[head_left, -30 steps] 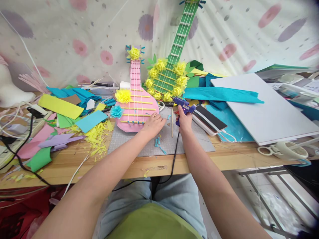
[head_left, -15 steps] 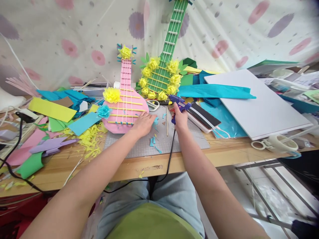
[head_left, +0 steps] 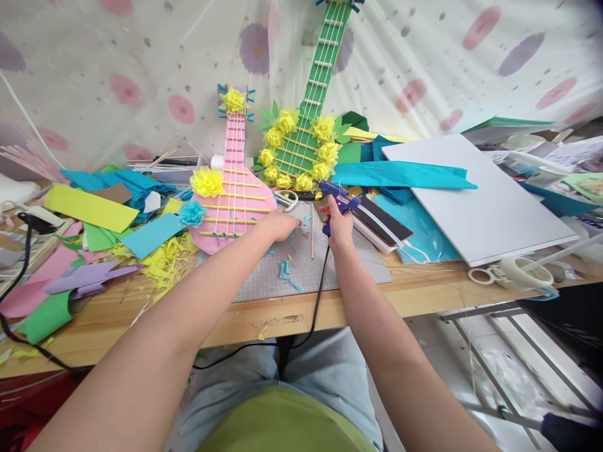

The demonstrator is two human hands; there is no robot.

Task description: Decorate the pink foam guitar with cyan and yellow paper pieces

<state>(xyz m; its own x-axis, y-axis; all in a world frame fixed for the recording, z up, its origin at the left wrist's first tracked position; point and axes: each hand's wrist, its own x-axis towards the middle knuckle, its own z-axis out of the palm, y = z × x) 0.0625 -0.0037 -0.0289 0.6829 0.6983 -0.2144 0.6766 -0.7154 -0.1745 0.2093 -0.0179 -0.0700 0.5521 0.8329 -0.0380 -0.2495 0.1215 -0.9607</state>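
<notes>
My right hand [head_left: 340, 229] is closed around the handle of a purple-blue glue gun [head_left: 343, 197], its nozzle pointing left. A black cord runs from the gun's handle over the table edge. My left hand [head_left: 281, 226] reaches over the grey cutting mat [head_left: 257, 276], fingers stretched to the right near small blue paper scraps [head_left: 284, 270]; some fingers are hidden from above. Just left of it lies a pink paper guitar [head_left: 230, 210] with yellow sticks, white strings, a yellow paper flower [head_left: 207, 182] and a blue paper flower [head_left: 191, 213]. A thin wooden stick [head_left: 313, 233] lies between my hands.
A green paper guitar [head_left: 306, 135] with yellow flowers leans at the back. Scissors [head_left: 288, 199] lie behind my left hand. Coloured paper and yellow shreds [head_left: 172, 263] cover the left side. To the right are a black-and-white box [head_left: 386, 223], white board [head_left: 471, 201] and tape roll [head_left: 530, 273].
My left hand has moved slightly right and forward, away from the pink guitar's lower edge. My right hand keeps the glue gun in nearly the same place. The view has shifted a little.
</notes>
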